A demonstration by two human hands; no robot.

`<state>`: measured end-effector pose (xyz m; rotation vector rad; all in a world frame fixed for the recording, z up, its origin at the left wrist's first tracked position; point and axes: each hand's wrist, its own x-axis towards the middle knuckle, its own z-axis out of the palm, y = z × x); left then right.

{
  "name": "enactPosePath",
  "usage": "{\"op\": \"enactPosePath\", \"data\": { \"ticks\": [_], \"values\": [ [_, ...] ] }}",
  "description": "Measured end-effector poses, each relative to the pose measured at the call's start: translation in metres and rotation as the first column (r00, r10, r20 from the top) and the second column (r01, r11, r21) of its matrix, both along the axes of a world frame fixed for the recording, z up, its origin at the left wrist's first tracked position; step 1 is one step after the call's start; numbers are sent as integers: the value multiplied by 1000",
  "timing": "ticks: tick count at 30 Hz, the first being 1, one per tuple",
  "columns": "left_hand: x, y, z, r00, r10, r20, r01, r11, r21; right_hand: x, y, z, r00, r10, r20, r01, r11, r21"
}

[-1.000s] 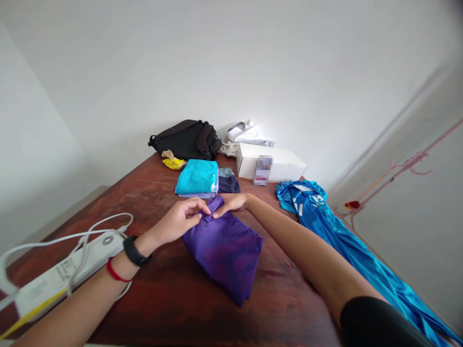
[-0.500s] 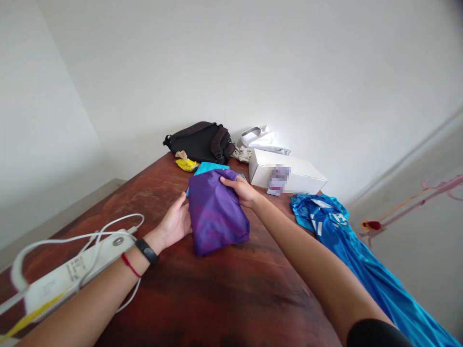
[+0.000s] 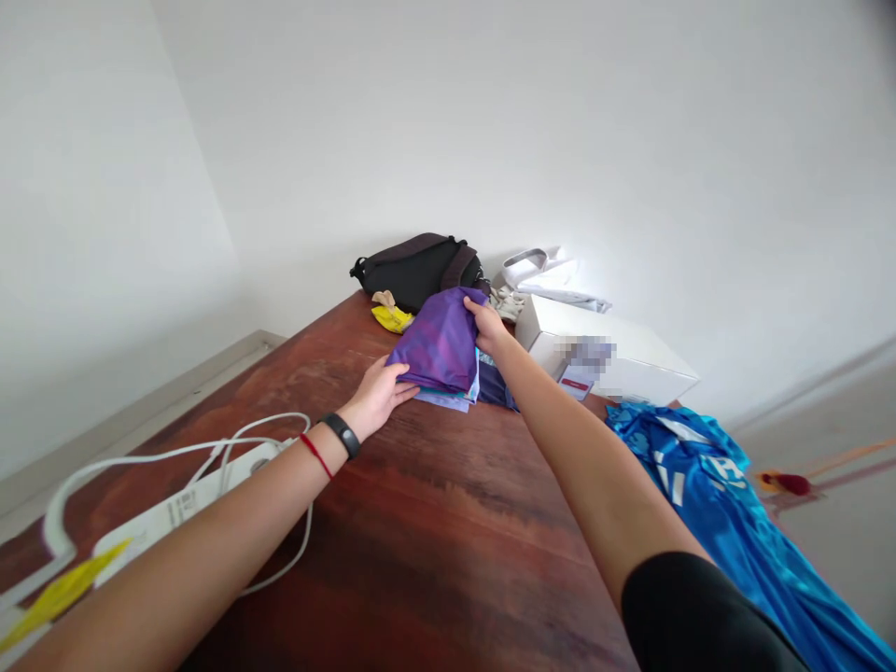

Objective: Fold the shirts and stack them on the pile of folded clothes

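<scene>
A folded purple cloth (image 3: 440, 341) lies over a small stack of folded cloths (image 3: 448, 401), whose light blue and teal edges show beneath it. My right hand (image 3: 486, 325) pinches the purple cloth's far right corner, thumb on top. At the near left corner, my left hand (image 3: 382, 397) grips the cloth, with the thumb above and the other fingers at its lower edge. A dark blue folded cloth (image 3: 498, 385) sits just right of the stack, partly behind my right forearm.
Behind the cloths are a black backpack (image 3: 413, 271), a yellow packet (image 3: 392, 318) and a white bag (image 3: 550, 275). A white box (image 3: 630, 355) stands right, near a shiny blue garment (image 3: 707, 495). A white power strip (image 3: 182, 504) with cables lies left on the wooden table (image 3: 420, 532).
Both hands have moved the purple cloth forward, away from me, over the stack. My left hand now grips its near corner. The view has shifted a little left.
</scene>
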<state>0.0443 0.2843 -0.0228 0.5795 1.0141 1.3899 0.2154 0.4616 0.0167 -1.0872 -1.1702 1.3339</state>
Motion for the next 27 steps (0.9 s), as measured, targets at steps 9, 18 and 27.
{"op": "enactPosePath", "data": {
  "ticks": [9, 18, 27],
  "values": [
    [19, 5, -10, 986, 57, -155, -53, 998, 28, 14, 9, -46, 955, -81, 284, 85, 996, -3],
    [21, -9, -9, 965, -167, -203, 177, 984, 34, 18, 13, -40, 772, -256, 581, 173, 965, 196],
    [17, -7, -5, 962, 25, -272, -33, 999, -27, -20, -20, -26, 399, -297, 868, -258, 871, 417]
  ]
}}
